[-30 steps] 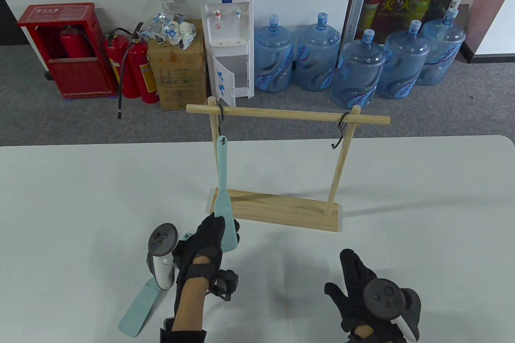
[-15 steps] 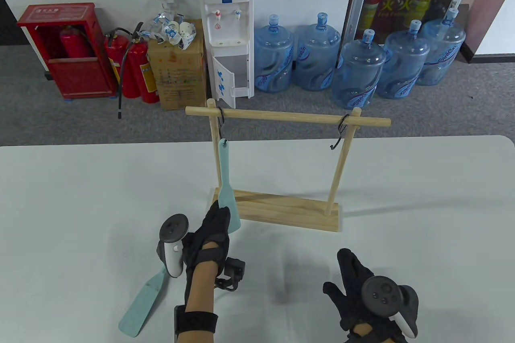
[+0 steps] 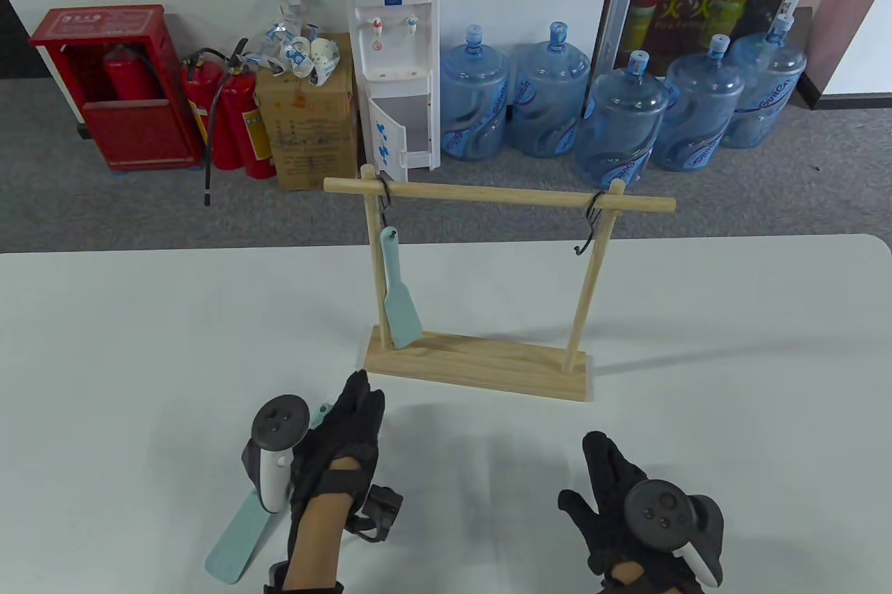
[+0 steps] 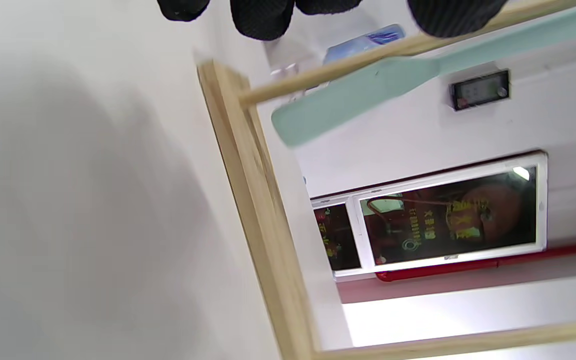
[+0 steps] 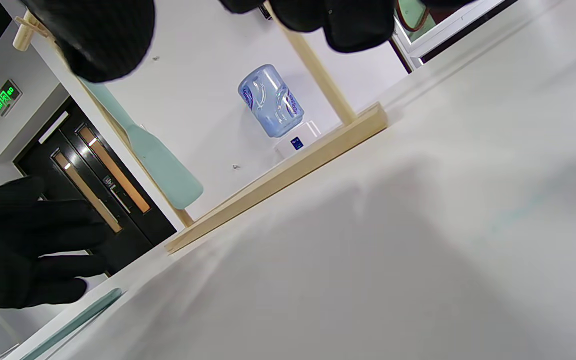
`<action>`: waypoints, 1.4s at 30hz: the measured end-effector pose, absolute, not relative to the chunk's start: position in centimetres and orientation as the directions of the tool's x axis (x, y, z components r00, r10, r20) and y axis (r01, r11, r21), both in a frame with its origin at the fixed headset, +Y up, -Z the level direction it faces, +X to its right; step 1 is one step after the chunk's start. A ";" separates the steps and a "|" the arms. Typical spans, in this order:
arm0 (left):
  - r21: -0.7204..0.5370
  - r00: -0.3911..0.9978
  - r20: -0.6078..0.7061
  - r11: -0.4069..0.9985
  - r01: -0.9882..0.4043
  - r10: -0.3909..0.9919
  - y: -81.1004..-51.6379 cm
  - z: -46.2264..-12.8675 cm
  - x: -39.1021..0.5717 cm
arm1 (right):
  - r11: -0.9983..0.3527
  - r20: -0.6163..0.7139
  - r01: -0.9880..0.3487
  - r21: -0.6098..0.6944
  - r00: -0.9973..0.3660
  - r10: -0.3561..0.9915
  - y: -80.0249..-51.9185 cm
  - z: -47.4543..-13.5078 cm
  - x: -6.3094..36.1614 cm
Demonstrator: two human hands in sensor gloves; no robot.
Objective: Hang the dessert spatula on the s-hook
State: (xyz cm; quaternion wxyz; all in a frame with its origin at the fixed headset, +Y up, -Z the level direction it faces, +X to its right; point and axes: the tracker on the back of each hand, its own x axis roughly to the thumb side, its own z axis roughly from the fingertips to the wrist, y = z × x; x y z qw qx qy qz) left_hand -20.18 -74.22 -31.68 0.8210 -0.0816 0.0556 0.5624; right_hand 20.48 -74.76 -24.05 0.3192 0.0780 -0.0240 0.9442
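Beneath the left hand (image 3: pixel 341 440), a second spatula (image 3: pixel 240 542) on the table (image 3: pixel 104 357)

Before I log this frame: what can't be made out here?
- Spatula hole on the left S-hook: too small in table view; cut off in left wrist view.
- Second spatula on the table: handle hidden under left hand.
- Right hand: fingertips' contact with table unclear.
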 end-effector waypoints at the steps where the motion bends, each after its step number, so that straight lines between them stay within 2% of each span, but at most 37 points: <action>1: -0.063 0.428 -0.173 0.423 -0.904 0.887 -73.7 -31.2 -20.9 | -0.794 0.162 -0.608 0.004 -0.783 0.600 -74.8 -24.0 20.5; 6: -0.014 0.666 -0.187 0.676 -0.737 0.722 -72.3 -29.5 -24.4 | -0.795 0.157 -0.607 0.008 -0.784 0.600 -74.8 -24.1 20.5; 9: 0.001 0.715 -0.224 0.734 -0.679 0.662 -72.3 -28.6 -26.2 | -0.795 0.153 -0.607 0.013 -0.784 0.601 -74.9 -24.1 20.5; 15: -0.019 0.699 -0.351 0.742 -0.670 0.623 -73.7 -27.2 -29.2 | -0.796 0.153 -0.605 0.016 -0.785 0.600 -74.9 -24.1 20.4; 19: -0.105 0.765 -0.433 0.816 -0.568 0.476 -75.3 -27.0 -30.1 | -0.799 0.152 -0.601 0.023 -0.788 0.597 -75.0 -24.0 20.3; 24: -0.189 0.842 -0.439 0.884 -0.428 0.314 -76.1 -27.2 -30.4 | -0.803 0.148 -0.596 0.023 -0.792 0.592 -75.1 -24.0 20.2; 27: -0.205 0.839 -0.457 0.883 -0.422 0.295 -76.8 -27.2 -30.7 | -0.805 0.139 -0.593 0.026 -0.795 0.591 -75.2 -24.0 20.1; 32: -0.298 0.851 -0.469 0.864 -0.406 0.238 -78.0 -27.1 -30.7 | -0.806 0.136 -0.591 0.030 -0.797 0.589 -75.2 -23.9 20.0; 42: -0.253 0.884 -0.426 0.913 -0.320 0.192 -76.7 -26.9 -29.2 | -0.806 0.126 -0.591 0.033 -0.797 0.590 -75.4 -23.9 20.2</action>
